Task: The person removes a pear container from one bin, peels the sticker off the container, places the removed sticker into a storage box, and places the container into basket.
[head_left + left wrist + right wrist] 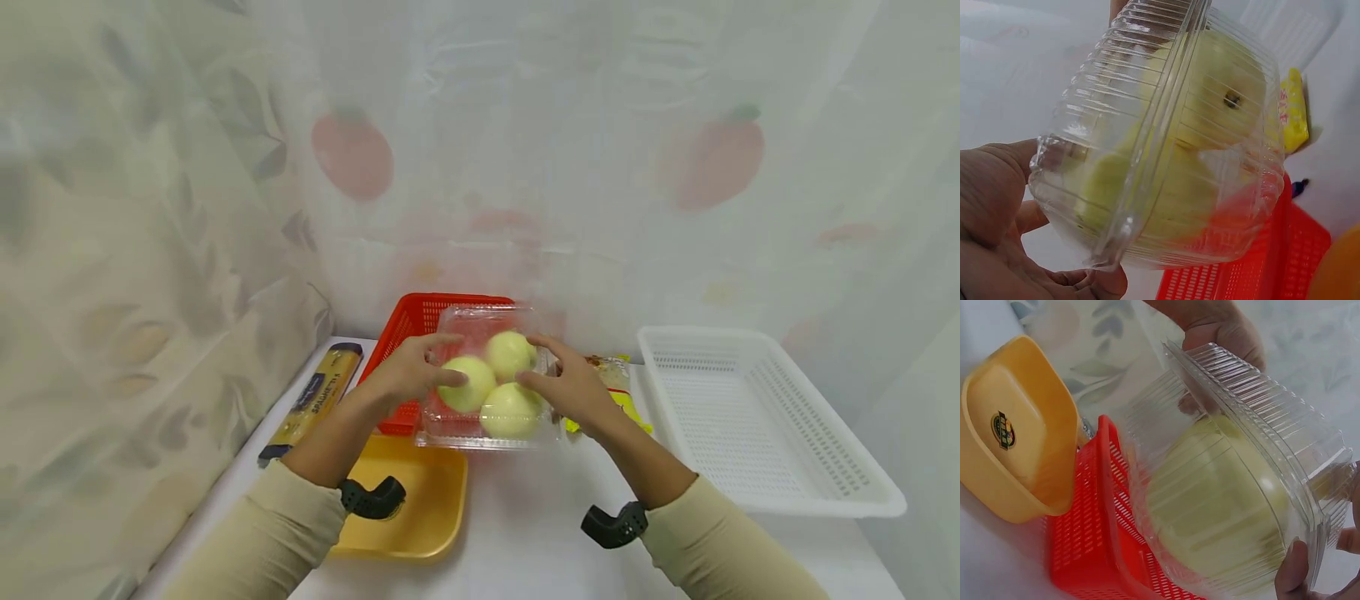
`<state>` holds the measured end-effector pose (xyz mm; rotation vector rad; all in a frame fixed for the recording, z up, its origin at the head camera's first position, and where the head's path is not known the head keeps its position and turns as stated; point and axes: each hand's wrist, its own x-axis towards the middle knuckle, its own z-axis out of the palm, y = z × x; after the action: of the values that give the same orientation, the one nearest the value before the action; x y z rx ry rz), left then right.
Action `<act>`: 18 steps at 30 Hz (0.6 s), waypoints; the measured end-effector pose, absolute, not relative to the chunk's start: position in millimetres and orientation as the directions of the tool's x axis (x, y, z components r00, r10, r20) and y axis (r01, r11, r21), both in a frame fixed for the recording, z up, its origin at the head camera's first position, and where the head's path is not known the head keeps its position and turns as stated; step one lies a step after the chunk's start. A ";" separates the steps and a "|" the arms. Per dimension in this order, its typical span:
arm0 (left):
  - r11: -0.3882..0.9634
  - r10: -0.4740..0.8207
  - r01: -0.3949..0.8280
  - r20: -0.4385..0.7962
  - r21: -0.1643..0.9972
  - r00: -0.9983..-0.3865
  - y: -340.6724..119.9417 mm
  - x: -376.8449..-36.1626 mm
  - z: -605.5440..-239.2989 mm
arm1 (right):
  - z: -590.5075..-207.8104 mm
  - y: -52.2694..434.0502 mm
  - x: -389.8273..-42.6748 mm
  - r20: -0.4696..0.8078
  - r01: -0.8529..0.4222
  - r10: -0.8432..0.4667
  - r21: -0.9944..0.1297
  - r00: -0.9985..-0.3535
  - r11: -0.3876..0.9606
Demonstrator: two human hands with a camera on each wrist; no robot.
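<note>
A transparent plastic clamshell box (457, 429) holds three round, pale yellow-green fruits (512, 412), seen through its ribbed walls. My left hand (408, 371) grips the box by its left side, thumb and fingers spread around the edge. On the opposite side my right hand (573, 383) holds it the same way. The box is raised and tilted, overlapping the red basket (405, 325) in the head view. In the left wrist view, one fruit (1225, 94) shows a dark stem hollow. The lid lies shut along the rim (1260, 444) in the right wrist view.
An orange-yellow tub (431, 500) stands in front of the red basket. To the left lies a spaghetti pack (318, 400) along the patterned curtain (187, 292). A yellow food packet (630, 408) is behind my right hand, beside a large white basket (750, 417).
</note>
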<state>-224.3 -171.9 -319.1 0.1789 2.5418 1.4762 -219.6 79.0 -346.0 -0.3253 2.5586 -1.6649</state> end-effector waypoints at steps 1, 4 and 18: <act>0.499 0.195 -0.004 -0.117 0.867 -0.974 -174.0 -226.8 -318.4 | -346.8 76.4 -223.2 0.057 -0.139 -0.217 -0.912 -0.974 0.386; 0.511 0.181 -0.027 -0.138 0.859 -0.974 -181.1 -235.3 -318.6 | -349.7 68.2 -234.2 0.066 -0.150 -0.226 -0.912 -0.972 0.381; 0.495 0.121 -0.113 -0.196 0.862 -0.973 -204.3 -270.8 -340.0 | -373.5 41.4 -279.1 0.054 -0.152 -0.268 -0.920 -0.962 0.362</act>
<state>-270.8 -204.3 -340.0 0.0070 2.5090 1.4720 -279.1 41.4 -373.5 -0.3884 2.5037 -1.6731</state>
